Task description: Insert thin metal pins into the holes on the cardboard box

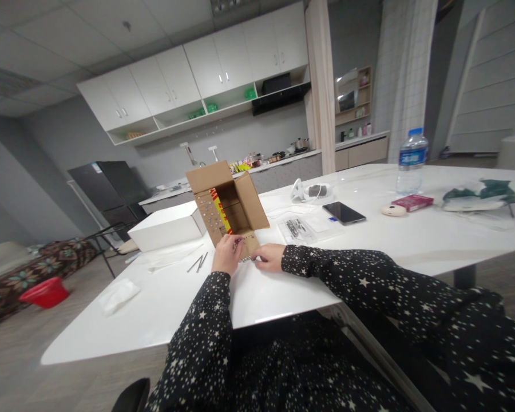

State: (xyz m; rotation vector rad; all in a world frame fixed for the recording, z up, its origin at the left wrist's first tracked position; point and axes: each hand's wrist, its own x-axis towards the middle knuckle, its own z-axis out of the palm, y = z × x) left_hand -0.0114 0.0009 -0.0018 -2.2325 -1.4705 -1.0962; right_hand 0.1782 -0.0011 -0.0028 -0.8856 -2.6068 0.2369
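While you sit at the white table (175,303) in a grey kitchen room, the open cardboard box (229,206) stands just beyond both hands. Your left hand (226,256) pinches something small at its near flap; your right hand (269,257) rests curled beside it, touching the flap.

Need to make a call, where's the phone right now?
In the head view, the phone lies flat on the white table, right of the cardboard box, between a clear plastic packet and the water bottle.
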